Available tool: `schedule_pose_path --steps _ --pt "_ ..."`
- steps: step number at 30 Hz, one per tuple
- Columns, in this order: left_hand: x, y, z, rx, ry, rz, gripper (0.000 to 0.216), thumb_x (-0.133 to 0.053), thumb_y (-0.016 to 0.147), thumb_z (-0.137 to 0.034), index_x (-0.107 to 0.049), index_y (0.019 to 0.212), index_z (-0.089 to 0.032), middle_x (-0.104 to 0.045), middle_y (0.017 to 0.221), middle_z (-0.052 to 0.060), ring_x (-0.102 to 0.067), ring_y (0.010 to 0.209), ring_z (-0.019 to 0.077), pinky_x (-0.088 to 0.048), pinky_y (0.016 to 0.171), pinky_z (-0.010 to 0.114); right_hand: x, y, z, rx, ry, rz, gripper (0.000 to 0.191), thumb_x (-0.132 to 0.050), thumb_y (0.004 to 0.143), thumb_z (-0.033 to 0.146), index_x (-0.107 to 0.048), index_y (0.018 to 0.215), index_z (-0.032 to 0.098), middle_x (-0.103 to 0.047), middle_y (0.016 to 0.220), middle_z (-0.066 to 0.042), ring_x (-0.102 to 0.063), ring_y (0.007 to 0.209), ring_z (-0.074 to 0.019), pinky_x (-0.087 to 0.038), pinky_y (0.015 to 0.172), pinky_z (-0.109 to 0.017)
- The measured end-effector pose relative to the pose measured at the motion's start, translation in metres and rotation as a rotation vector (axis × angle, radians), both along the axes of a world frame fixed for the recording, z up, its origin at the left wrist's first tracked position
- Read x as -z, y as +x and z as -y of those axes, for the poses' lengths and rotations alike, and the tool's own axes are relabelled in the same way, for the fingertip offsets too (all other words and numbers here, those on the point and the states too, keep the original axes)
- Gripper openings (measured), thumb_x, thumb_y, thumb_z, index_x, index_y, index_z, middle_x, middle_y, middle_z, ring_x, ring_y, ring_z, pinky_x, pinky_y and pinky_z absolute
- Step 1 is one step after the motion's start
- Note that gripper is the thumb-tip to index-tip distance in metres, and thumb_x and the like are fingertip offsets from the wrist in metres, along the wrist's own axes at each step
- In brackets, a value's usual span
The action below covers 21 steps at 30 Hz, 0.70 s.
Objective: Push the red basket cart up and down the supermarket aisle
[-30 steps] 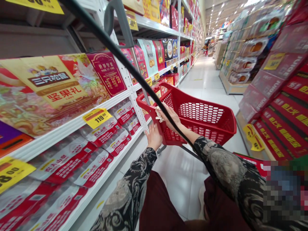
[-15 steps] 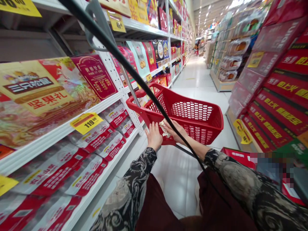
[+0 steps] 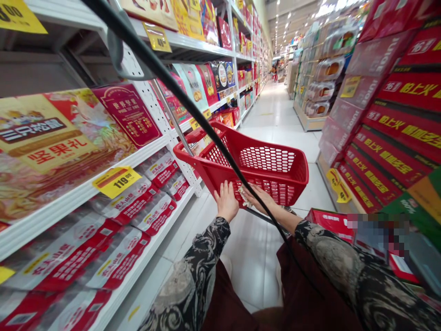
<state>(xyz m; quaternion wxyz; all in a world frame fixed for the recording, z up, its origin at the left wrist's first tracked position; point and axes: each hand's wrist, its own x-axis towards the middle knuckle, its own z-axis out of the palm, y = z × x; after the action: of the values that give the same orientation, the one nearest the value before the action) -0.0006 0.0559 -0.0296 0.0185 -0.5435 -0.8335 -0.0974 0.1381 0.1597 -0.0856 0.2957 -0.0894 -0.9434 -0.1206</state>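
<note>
A red plastic shopping basket (image 3: 275,174) with honeycomb holes forms the body of a cart, its near side facing me. My left hand (image 3: 227,202) lies with fingers stretched out against that side; nothing shows in it. Just right of it, my right hand (image 3: 263,201) presses a crumpled whitish cloth (image 3: 246,196) to the same red wall. Part of the cloth is hidden under the fingers. A grey cart handle (image 3: 129,55) on a metal pole rises at upper left. Across the view runs a blurred black cable (image 3: 206,128), partly covering the basket and right wrist.
To the left, a white shelf (image 3: 151,154) holds nut gift boxes (image 3: 62,142) and shrink-wrapped bottle packs (image 3: 134,204). Stacked red drink cartons (image 3: 389,151) stand at right. Low beside my right arm sits a red box (image 3: 332,223). A tiled aisle (image 3: 270,105) runs ahead.
My hands and the cloth have slid right and slightly down along the basket's side. The whole view has shifted a little, so the shelves and cartons appear further left.
</note>
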Motion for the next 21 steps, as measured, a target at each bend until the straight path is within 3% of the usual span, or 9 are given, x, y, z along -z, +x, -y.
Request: schedule_pose_path --steps 9,17,21 --pt "0.001 0.014 -0.013 0.011 0.021 -0.009 0.067 -0.041 0.077 -0.016 -0.030 0.142 -0.012 -0.022 0.153 0.010 -0.019 0.141 0.0252 -0.018 0.113 0.054 -0.041 0.003 -0.015 0.053 0.034 -0.085 0.043 -0.037 0.092 0.012 -0.046 0.134 0.012 -0.045 0.140 -0.013 -0.031 0.135 -0.0252 -0.033 0.108 -0.046" --pt "0.005 0.027 -0.010 0.055 0.007 -0.017 0.068 -0.044 0.076 -0.018 -0.029 0.143 -0.014 -0.024 0.153 0.010 -0.021 0.140 0.0250 -0.017 0.113 0.052 0.004 0.028 -0.016 0.055 0.000 0.059 0.041 -0.043 0.087 0.007 -0.053 0.128 0.008 -0.053 0.132 -0.016 -0.042 0.128 -0.0273 -0.039 0.104 -0.046" --pt "0.006 0.030 -0.009 0.059 -0.005 -0.010 0.068 -0.044 0.076 -0.017 -0.030 0.142 -0.013 -0.024 0.152 0.011 -0.021 0.140 0.0253 -0.017 0.113 0.052 0.009 0.037 -0.012 0.023 0.009 0.072 0.038 -0.044 0.087 0.008 -0.056 0.124 0.010 -0.054 0.131 -0.015 -0.043 0.128 -0.0272 -0.039 0.103 -0.045"
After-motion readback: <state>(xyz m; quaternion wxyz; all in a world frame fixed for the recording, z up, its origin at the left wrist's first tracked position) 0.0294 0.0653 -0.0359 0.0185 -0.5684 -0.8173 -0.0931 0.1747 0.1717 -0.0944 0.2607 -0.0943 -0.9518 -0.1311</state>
